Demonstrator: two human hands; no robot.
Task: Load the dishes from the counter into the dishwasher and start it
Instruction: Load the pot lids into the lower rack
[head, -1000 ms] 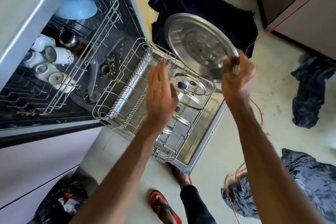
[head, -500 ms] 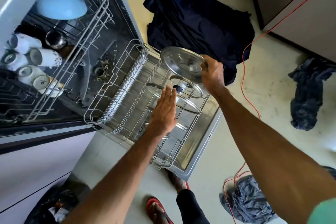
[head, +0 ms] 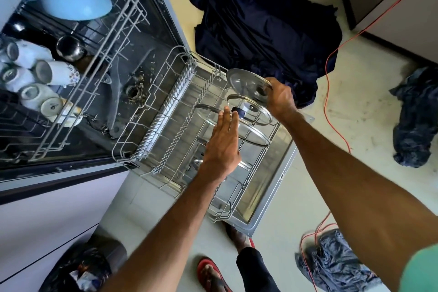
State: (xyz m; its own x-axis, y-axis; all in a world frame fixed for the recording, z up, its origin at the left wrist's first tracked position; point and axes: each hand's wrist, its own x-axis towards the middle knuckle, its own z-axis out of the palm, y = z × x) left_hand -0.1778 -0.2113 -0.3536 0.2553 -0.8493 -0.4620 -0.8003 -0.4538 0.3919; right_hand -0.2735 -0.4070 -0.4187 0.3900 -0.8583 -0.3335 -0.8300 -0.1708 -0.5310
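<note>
Round steel lid [head: 244,82] is gripped by right hand [head: 280,99] | left hand [head: 222,147] is held flat, empty, over racked glass lids [head: 254,115] | closing and starting are judged outstanding

- Far end of the lower rack [head: 151,130]: the right hand [head: 280,99] covers one edge of the steel lid [head: 244,80], so its grip there can't be made out.
- Middle of the rack: the left hand [head: 222,147] and forearm block parts of the glass lids [head: 254,134].
- Left of the rack, the cups [head: 16,76] run off the frame edge.
- Near side of the rack: a red sandal [head: 208,272] is cropped at the bottom, and a green sleeve [head: 419,270] blurs into the corner.
</note>
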